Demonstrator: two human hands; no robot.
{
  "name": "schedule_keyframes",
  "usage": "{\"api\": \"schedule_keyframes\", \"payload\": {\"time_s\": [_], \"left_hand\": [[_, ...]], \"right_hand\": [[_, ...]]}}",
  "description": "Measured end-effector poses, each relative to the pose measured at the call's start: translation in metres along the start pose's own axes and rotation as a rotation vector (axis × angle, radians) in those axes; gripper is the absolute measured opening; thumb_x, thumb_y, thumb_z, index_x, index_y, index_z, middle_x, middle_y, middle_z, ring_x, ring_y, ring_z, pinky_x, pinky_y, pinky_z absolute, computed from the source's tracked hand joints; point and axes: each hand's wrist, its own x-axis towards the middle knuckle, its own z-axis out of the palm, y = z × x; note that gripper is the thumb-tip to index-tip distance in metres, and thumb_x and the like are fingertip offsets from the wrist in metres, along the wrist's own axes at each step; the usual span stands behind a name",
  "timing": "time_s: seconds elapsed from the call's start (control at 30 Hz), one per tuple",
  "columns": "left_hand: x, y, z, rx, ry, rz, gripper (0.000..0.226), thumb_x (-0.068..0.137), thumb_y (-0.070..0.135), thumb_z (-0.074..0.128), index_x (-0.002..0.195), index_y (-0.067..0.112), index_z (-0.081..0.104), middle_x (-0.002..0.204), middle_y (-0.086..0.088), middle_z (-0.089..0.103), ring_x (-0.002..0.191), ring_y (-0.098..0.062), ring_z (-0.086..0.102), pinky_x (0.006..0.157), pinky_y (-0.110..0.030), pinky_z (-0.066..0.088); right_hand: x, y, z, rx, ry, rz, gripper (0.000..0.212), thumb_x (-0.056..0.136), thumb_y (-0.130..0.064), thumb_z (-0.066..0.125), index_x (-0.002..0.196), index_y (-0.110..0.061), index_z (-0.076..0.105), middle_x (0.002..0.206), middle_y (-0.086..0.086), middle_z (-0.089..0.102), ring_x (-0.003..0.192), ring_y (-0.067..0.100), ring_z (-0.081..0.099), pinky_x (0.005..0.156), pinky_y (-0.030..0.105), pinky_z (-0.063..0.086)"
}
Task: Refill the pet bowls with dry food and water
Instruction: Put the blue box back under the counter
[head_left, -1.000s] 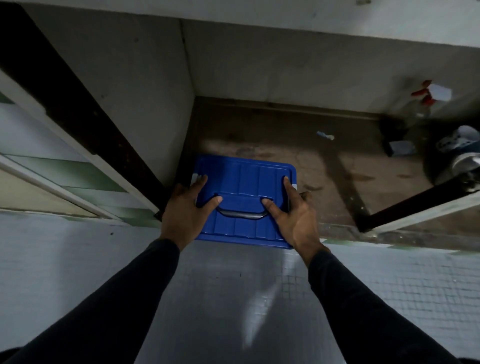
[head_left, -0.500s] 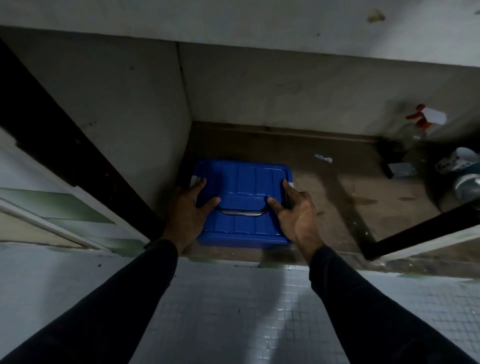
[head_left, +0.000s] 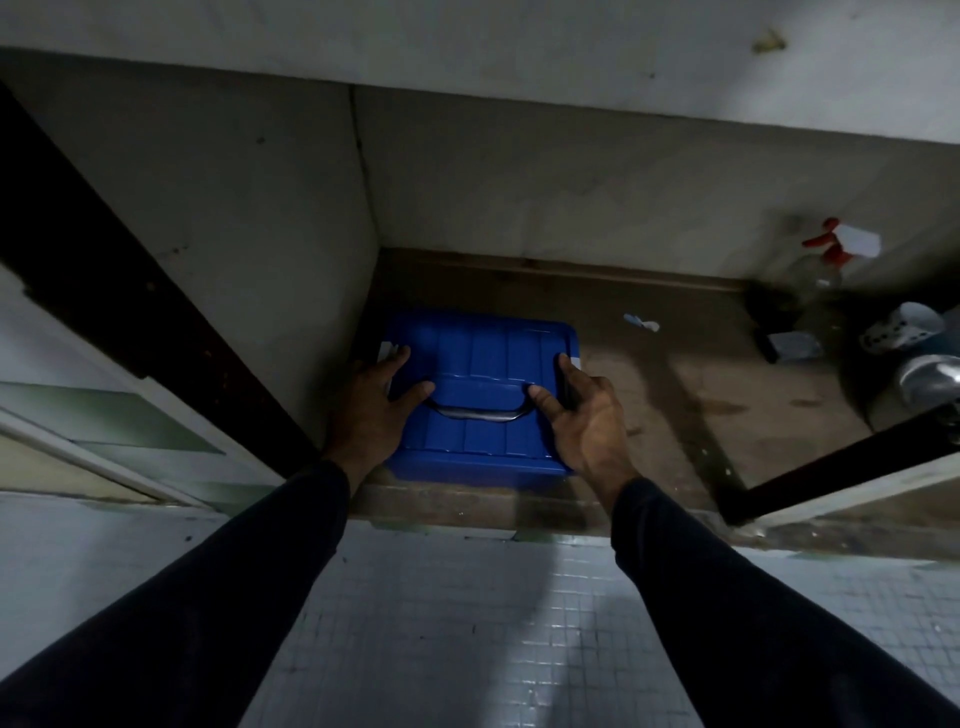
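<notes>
A blue lidded storage box (head_left: 483, 358) with a dark recessed handle (head_left: 475, 413) stands on the brown floor of an open low cabinet, against its left wall. My left hand (head_left: 369, 410) holds the box's left edge, thumb laid on the lid beside the handle. My right hand (head_left: 587, 421) grips the right edge, thumb on the lid and fingers wrapped over the side. No pet bowl clearly shows; the box's contents are hidden.
At the cabinet's right end stand a clear spray bottle with a red trigger (head_left: 826, 254), a white perforated item (head_left: 898, 327) and a shiny metal vessel (head_left: 930, 374). Dark cabinet doors hang open at left (head_left: 130, 312) and right (head_left: 841, 467). White tiled floor (head_left: 441, 623) lies below.
The blue box has slid from overhanging the cabinet's front edge to fully inside, with both hands staying on its sides. My view has pulled back and up.
</notes>
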Motion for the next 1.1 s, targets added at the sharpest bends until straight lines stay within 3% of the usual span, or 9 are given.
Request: {"api": "schedule_keyframes", "payload": {"time_s": [0.2, 0.27, 0.37, 0.5, 0.63, 0.8, 1.0, 1.1], "left_hand": [[-0.009, 0.005, -0.001, 0.161, 0.009, 0.012, 0.069, 0.099, 0.048, 0.060, 0.159, 0.025, 0.036, 0.167, -0.010, 0.030, 0.153, -0.028, 0.028, 0.125, -0.039, 0.026], [-0.014, 0.008, -0.001, 0.231, 0.004, 0.025, 0.070, 0.101, 0.050, 0.056, 0.161, 0.026, 0.031, 0.168, -0.012, 0.025, 0.154, -0.031, 0.025, 0.125, -0.040, 0.027], [-0.022, 0.013, 0.000, 0.382, -0.003, 0.071, 0.070, 0.104, 0.052, 0.048, 0.163, 0.025, 0.025, 0.173, -0.011, 0.008, 0.158, -0.031, 0.011, 0.127, -0.045, 0.022], [-0.033, 0.017, -0.003, 0.536, -0.061, 0.113, 0.068, 0.107, 0.054, 0.035, 0.165, 0.023, 0.017, 0.173, -0.006, -0.012, 0.159, -0.026, -0.006, 0.129, -0.047, 0.015], [-0.047, 0.023, -0.010, 0.673, -0.119, 0.147, 0.067, 0.108, 0.049, 0.035, 0.165, 0.018, 0.016, 0.173, -0.009, -0.005, 0.160, -0.029, -0.004, 0.129, -0.048, 0.011], [-0.075, 0.040, -0.020, 0.715, -0.226, 0.126, 0.064, 0.106, 0.041, 0.047, 0.160, 0.012, 0.029, 0.168, -0.017, 0.016, 0.156, -0.034, 0.015, 0.124, -0.047, 0.025], [-0.133, 0.071, -0.040, 0.717, -0.327, 0.067, 0.060, 0.101, 0.034, 0.057, 0.154, 0.010, 0.042, 0.151, -0.020, 0.046, 0.135, -0.039, 0.047, 0.109, -0.048, 0.045], [-0.167, 0.092, -0.055, 0.749, -0.397, 0.062, 0.056, 0.102, 0.034, 0.055, 0.152, 0.011, 0.044, 0.150, -0.018, 0.049, 0.132, -0.036, 0.052, 0.107, -0.046, 0.048]], "right_hand": [[-0.009, -0.003, 0.000, -0.082, -0.021, -0.029, 0.066, 0.093, -0.046, 0.066, 0.150, -0.023, 0.042, 0.146, 0.009, 0.037, 0.127, 0.025, 0.048, 0.115, 0.042, 0.040], [-0.013, -0.004, -0.001, -0.212, -0.052, -0.079, 0.067, 0.097, -0.048, 0.060, 0.155, -0.024, 0.035, 0.161, 0.009, 0.018, 0.143, 0.029, 0.033, 0.121, 0.040, 0.029], [-0.018, -0.004, -0.003, -0.391, -0.103, -0.116, 0.073, 0.100, -0.054, 0.048, 0.161, -0.026, 0.018, 0.168, 0.004, -0.005, 0.155, 0.028, 0.007, 0.125, 0.039, 0.014], [-0.028, -0.007, -0.007, -0.541, -0.140, -0.179, 0.073, 0.103, -0.052, 0.038, 0.162, -0.022, 0.006, 0.168, 0.007, -0.015, 0.155, 0.028, -0.001, 0.127, 0.039, 0.012], [-0.040, -0.011, -0.014, -0.765, -0.194, -0.234, 0.070, 0.105, -0.052, 0.027, 0.162, -0.019, 0.003, 0.168, 0.008, -0.014, 0.155, 0.027, -0.004, 0.127, 0.037, 0.004], [-0.062, -0.018, -0.024, -0.881, -0.343, -0.206, 0.071, 0.104, -0.056, 0.025, 0.162, -0.018, 0.005, 0.169, 0.008, -0.007, 0.155, 0.029, -0.008, 0.127, 0.042, 0.000], [-0.118, -0.029, -0.047, -0.934, -0.461, -0.254, 0.062, 0.102, -0.046, 0.041, 0.153, -0.012, 0.034, 0.161, 0.014, 0.032, 0.150, 0.032, 0.026, 0.125, 0.043, 0.018], [-0.154, -0.043, -0.066, -0.947, -0.530, -0.216, 0.058, 0.103, -0.041, 0.042, 0.151, -0.010, 0.036, 0.160, 0.018, 0.033, 0.148, 0.033, 0.030, 0.125, 0.044, 0.020]]}}
